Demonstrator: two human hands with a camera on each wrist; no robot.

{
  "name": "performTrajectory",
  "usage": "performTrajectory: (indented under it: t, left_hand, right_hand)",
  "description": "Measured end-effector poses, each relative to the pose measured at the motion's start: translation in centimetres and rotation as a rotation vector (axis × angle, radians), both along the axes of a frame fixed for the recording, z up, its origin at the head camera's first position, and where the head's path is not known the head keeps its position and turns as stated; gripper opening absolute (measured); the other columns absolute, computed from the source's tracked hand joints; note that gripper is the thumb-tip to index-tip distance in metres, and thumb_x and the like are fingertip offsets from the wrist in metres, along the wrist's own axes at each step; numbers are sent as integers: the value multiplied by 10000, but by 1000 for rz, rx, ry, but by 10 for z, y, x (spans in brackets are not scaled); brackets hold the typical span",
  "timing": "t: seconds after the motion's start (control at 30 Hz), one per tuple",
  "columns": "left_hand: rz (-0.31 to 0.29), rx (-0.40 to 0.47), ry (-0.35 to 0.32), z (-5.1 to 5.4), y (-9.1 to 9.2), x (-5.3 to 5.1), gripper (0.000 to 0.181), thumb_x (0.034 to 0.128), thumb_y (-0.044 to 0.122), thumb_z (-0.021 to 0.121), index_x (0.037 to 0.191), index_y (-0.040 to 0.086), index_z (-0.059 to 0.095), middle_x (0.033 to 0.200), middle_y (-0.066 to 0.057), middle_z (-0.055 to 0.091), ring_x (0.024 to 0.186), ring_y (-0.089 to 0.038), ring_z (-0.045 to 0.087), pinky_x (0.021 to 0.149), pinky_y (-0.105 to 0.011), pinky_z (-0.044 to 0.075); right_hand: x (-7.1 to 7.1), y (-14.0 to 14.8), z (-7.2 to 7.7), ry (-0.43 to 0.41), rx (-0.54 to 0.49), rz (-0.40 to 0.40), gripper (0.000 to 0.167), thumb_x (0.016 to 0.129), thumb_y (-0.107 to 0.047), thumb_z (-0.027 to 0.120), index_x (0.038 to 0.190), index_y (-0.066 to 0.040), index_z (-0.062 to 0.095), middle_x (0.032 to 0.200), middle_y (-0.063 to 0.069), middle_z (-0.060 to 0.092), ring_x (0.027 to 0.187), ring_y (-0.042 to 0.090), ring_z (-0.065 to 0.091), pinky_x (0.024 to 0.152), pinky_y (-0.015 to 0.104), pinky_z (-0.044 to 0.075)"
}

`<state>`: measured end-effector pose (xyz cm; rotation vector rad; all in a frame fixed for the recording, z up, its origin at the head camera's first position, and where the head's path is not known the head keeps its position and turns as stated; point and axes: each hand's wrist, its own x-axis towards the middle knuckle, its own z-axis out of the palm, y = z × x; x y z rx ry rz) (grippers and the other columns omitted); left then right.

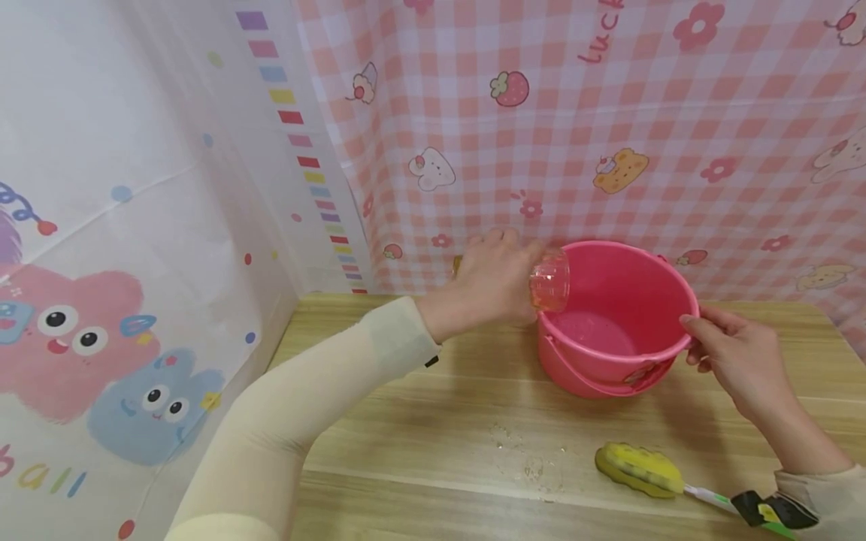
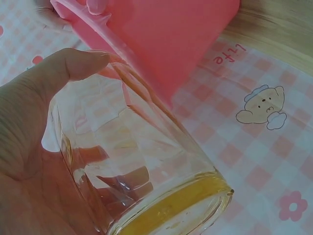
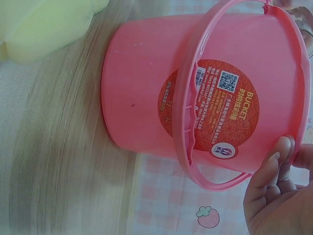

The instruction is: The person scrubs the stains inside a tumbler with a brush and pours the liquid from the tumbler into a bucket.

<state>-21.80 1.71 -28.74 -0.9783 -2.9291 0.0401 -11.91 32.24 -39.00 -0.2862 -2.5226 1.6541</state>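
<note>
My left hand (image 1: 492, 278) grips a clear amber-tinted drinking glass (image 2: 132, 147), tipped on its side with its mouth over the left rim of a pink bucket (image 1: 588, 376). In the left wrist view the thumb and fingers wrap around the glass, and its thick yellowish base points away from the bucket. My right hand (image 1: 740, 357) pinches the bucket's right rim, thumb at the rim and fingers against the outer wall. The bucket stands upright on the wooden table, its handle hanging down; a red label (image 3: 210, 105) shows on its side in the right wrist view.
A yellow sponge brush (image 1: 643, 469) with a white and green handle lies on the table (image 1: 406, 458) near my right forearm. Water drops (image 1: 534, 467) dot the wood in front of the bucket. A pink checked cloth (image 1: 467, 120) hangs behind, and a printed white sheet (image 1: 169, 248) at the left.
</note>
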Motion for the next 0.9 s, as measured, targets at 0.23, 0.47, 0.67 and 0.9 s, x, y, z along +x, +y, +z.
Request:
performTrajectory:
  t: [0.23, 0.47, 0.67, 0.9]
  left_hand:
    - [-6, -9, 6, 2, 1, 1, 964, 752, 647, 840, 1552, 249, 478, 1186, -12, 552, 1070, -189, 470, 906, -362, 441]
    - [7, -37, 4, 2, 4, 1, 987, 740, 670, 847, 1553, 245, 482, 1204, -15, 560, 1066, -183, 479, 885, -346, 451]
    - [8, -40, 0, 3, 5, 1, 978, 740, 673, 847, 1547, 253, 490, 1221, -16, 561, 1079, -185, 481, 884, -342, 447]
    - [13, -41, -9, 4, 5, 2, 994, 736, 652, 862, 1556, 242, 479, 1234, -19, 558, 1099, -188, 482, 899, -348, 446]
  right_hand:
    - [0, 0, 0, 3, -9, 2, 621, 1078, -299, 594, 1500, 131, 442, 757, -103, 686, 646, 75, 633, 556, 205, 554]
    - [0, 0, -1, 4, -12, 4, 619, 1080, -292, 591, 1502, 133, 436, 761, -104, 687, 647, 73, 633, 559, 205, 556]
    - [0, 0, -1, 2, -12, 3, 620, 1081, -292, 587, 1511, 127, 430, 761, -105, 685, 648, 74, 632, 559, 202, 555]
    - [0, -1, -1, -8, -9, 0, 622, 1081, -300, 587, 1517, 116, 432, 760, -107, 683, 652, 73, 631, 563, 202, 556]
